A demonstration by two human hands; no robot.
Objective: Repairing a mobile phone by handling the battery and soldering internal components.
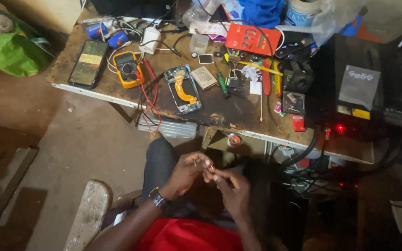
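My left hand [185,173] and my right hand [229,187] meet over my lap, below the workbench's front edge. Their fingertips pinch a tiny pale part [204,163] between them; what it is cannot be made out. A dark watch [157,198] sits on my left wrist. On the workbench [89,90] straight ahead lies an opened phone [183,89] with an orange flex cable showing. A yellow multimeter [127,69] with red leads stands to its left.
A black phone [89,63] lies at the bench's left end. Screwdrivers [221,82], a red box [251,39] and small parts crowd the middle. A black power unit [364,93] with a red light sits right. Cables hang below. A wooden stool edge [89,214] is near my left elbow.
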